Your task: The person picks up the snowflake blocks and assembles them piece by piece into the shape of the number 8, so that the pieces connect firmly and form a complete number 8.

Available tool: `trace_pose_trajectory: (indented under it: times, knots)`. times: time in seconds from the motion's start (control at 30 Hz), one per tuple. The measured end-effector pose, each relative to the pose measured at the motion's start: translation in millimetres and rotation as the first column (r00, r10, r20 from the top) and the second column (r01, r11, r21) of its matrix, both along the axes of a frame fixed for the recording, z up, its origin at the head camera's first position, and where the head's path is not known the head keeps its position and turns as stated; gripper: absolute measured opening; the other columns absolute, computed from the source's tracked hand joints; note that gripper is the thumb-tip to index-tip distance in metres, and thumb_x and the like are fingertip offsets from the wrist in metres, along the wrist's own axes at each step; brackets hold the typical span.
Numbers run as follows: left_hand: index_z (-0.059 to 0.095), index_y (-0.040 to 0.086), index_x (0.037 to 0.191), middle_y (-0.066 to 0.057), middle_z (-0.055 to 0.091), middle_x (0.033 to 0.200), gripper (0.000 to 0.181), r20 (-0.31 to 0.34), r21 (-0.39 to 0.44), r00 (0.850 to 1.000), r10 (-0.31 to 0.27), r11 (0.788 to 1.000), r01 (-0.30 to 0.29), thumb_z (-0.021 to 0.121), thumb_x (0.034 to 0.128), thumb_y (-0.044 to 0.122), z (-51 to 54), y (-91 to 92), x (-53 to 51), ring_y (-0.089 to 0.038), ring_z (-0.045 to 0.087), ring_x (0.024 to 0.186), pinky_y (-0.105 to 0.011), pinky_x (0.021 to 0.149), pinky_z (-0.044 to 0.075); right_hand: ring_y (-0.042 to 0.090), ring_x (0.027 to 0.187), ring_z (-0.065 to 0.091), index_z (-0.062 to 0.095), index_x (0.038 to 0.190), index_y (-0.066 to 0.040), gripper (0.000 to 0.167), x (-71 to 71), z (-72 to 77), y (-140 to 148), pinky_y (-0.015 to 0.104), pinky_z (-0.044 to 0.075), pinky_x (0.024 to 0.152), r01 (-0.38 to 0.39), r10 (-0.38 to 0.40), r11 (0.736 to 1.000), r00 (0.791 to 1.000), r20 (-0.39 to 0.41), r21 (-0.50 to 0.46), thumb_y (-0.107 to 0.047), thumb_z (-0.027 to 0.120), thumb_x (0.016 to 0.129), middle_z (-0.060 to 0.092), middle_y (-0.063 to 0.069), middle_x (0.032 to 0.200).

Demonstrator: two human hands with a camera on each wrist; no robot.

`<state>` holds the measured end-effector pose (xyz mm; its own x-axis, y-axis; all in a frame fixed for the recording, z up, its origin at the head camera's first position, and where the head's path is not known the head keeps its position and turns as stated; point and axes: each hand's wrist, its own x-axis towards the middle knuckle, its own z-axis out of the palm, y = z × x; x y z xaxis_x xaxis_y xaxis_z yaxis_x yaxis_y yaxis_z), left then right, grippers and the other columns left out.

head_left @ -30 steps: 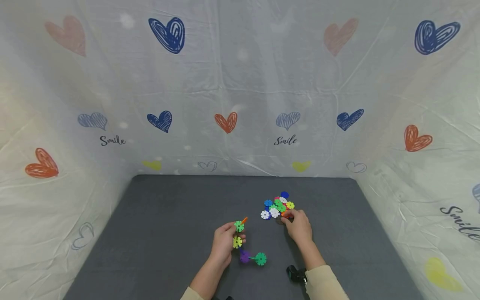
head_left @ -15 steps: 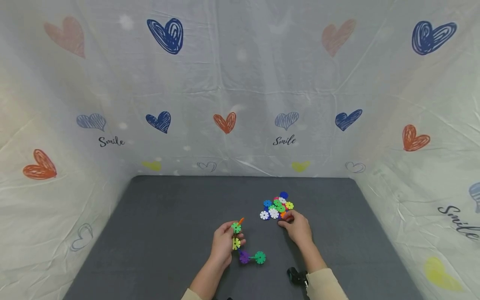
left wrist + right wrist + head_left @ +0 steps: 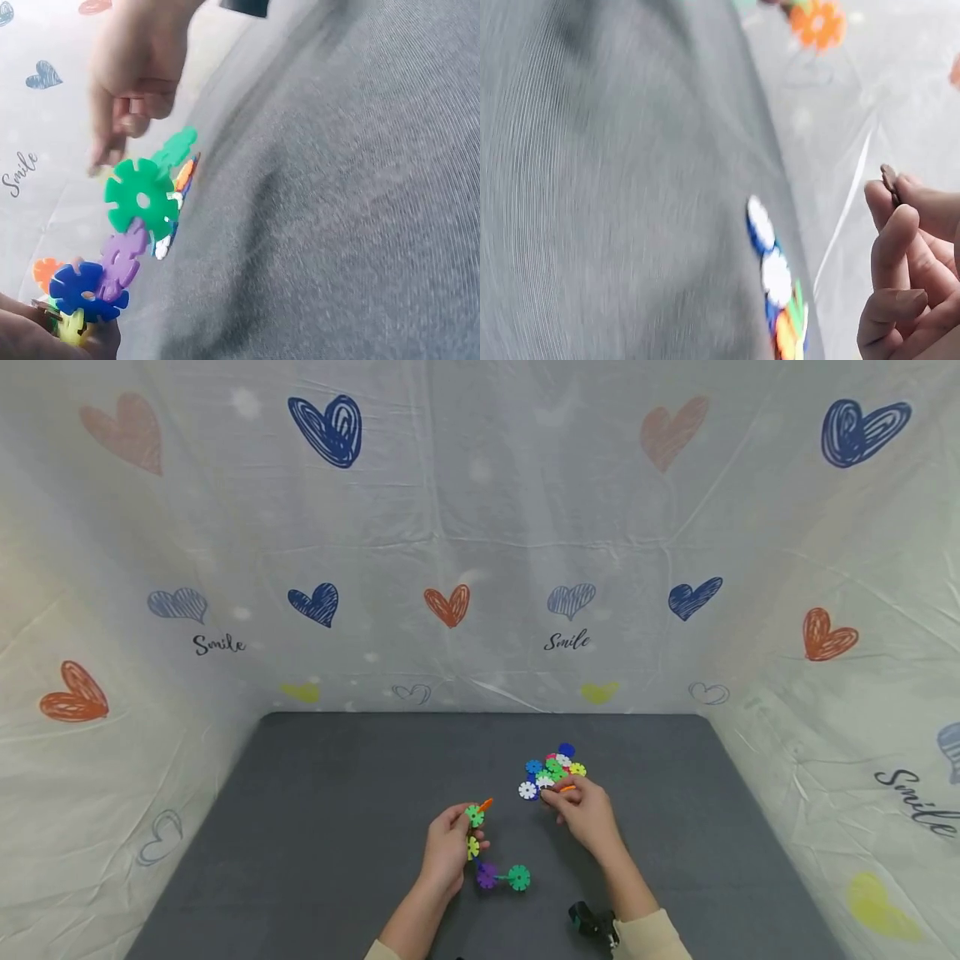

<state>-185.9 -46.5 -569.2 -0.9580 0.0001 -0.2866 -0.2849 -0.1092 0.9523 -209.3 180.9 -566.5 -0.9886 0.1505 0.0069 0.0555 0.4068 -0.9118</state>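
A chain of notched plastic discs hangs from my left hand [image 3: 446,852], whose thumb and fingers grip its upper part. An orange disc [image 3: 486,805] seen edge-on tops it, then a light green disc [image 3: 474,816] and a yellow disc [image 3: 473,847]. Lower come a blue disc [image 3: 86,291], a purple disc [image 3: 487,877] and a green disc [image 3: 519,877]. Between thumb and fingertips, my right hand [image 3: 591,817] pinches a brown disc [image 3: 889,184], seen edge-on in the right wrist view. This hand is just in front of the loose pile and partly hides it.
Loose notched discs, including a white disc [image 3: 527,790] and a dark blue disc [image 3: 567,750], lie piled on the grey table [image 3: 360,793]. A black device [image 3: 588,920] sits by the right sleeve. A heart-printed curtain [image 3: 495,560] stands behind the table.
My right hand has lifted from the pile's near edge with the brown disc and shifted left. My left hand has stayed almost in place with the chain.
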Motion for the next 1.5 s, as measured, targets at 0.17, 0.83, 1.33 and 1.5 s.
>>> trace_pose_trajectory:
  times: [0.17, 0.83, 1.33, 1.5]
  knots:
    - [0.055, -0.008, 0.132, -0.026, 0.061, 0.110, 0.033, -0.021, -0.035, 1.000, 0.010, 0.999, -0.011, 0.040, 0.1087, 0.010, 1.0, 0.5, 0.3, -0.027, 0.063, 0.083, -0.037, 0.070, 0.061, 0.013, 0.055, 0.057, 0.069, 0.097, -0.008, 0.019, 4.9, 8.3, -14.7, 0.024, 0.044, 0.053, -0.031, 0.028, 0.995, 0.999, -0.031, -0.099, -0.021, 0.079, 0.089, 0.075, 0.017, 0.081]
    - [0.066, -0.002, 0.119, -0.014, 0.062, 0.095, 0.027, -0.068, -0.043, 0.996, -0.055, 0.998, 0.052, 0.056, 0.1049, 0.019, 3.0, 3.2, 4.0, -0.019, 0.060, 0.076, -0.039, 0.070, 0.061, 0.029, 0.061, 0.061, 0.070, 0.106, -0.008, 0.013, 12.0, 4.4, -48.1, 0.025, 0.048, 0.054, -0.122, 0.114, 0.985, 0.991, -0.070, -0.125, -0.015, 0.072, 0.094, 0.073, 0.021, 0.086]
    - [0.071, 0.003, 0.114, -0.024, 0.065, 0.100, 0.024, -0.147, -0.124, 0.983, -0.107, 0.988, 0.089, 0.059, 0.1036, 0.021, 2.1, 1.7, 4.0, -0.018, 0.062, 0.074, -0.043, 0.072, 0.060, 0.029, 0.063, 0.061, 0.073, 0.103, -0.015, 0.009, 14.8, 6.5, -47.1, 0.025, 0.051, 0.057, -0.143, 0.130, 0.983, 0.985, -0.115, -0.118, -0.015, 0.072, 0.094, 0.073, 0.007, 0.084]
    - [0.074, 0.012, 0.111, -0.022, 0.069, 0.099, 0.021, -0.216, -0.218, 0.967, -0.132, 0.972, 0.084, 0.060, 0.1032, 0.024, 4.0, 1.1, 3.6, -0.021, 0.067, 0.075, -0.041, 0.073, 0.060, 0.028, 0.062, 0.060, 0.072, 0.103, -0.013, 0.009, 13.8, 5.3, -47.4, 0.025, 0.050, 0.056, -0.093, 0.074, 0.988, 0.985, -0.153, -0.122, -0.013, 0.071, 0.094, 0.073, 0.007, 0.084]
